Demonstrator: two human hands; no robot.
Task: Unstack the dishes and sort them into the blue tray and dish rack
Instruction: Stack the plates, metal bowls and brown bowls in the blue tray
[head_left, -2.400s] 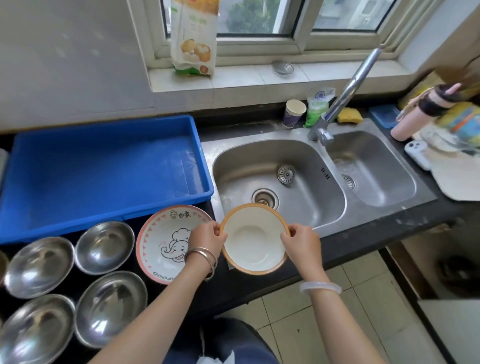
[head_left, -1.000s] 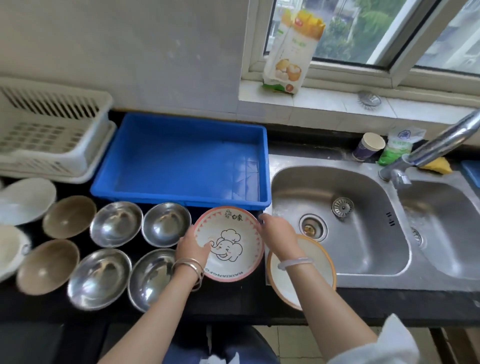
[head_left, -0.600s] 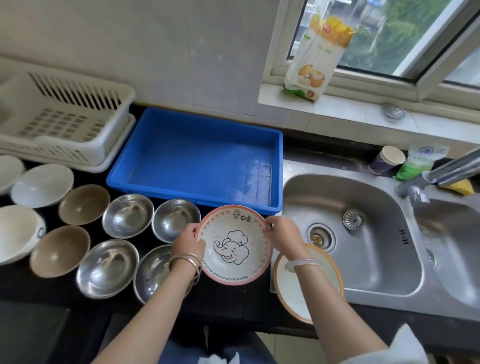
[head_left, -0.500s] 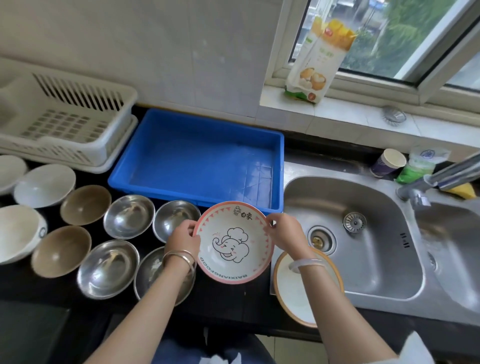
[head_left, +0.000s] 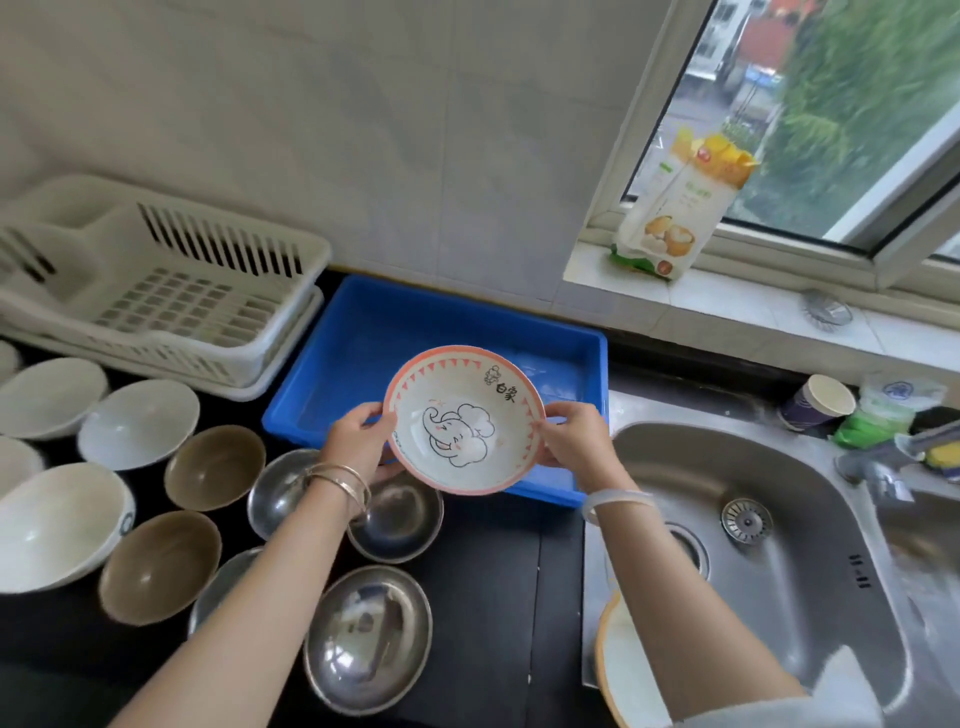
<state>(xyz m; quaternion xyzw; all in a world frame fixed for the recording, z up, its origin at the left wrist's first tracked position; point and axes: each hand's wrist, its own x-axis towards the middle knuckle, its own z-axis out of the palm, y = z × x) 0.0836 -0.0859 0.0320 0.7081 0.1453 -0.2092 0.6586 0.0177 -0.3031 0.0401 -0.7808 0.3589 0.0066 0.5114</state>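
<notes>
Elephant-print bowl (head_left: 464, 420) held in the air by both hands over the near edge of the blue tray (head_left: 592, 358), its hollow tilted toward the camera. Hidden or cut off: the right forearm covers most of the orange-rimmed plate (head_left: 621, 670) at the sink's near edge; the left forearm covers part of one steel bowl (head_left: 221, 582); the white bowls at far left run out of the picture; the tap at right is blurred. The bowl hides the tray's middle floor and part of its near wall.

Compared with half a second ago, the bowl is higher and farther from the person: it then sat low over the counter in front of the tray, and now it overlaps the tray itself.

Grip: the left hand (head_left: 358, 441) takes the left rim, thumb lying on the inner edge, fingers curled out of sight behind. The right hand (head_left: 574, 441) takes the right rim likewise, thumb on top, fingers underneath. Both hands pinch the rim; the bowl spans the gap between them. The dish rack (head_left: 171, 296) stands left of the tray, apart from the bowl.
</notes>
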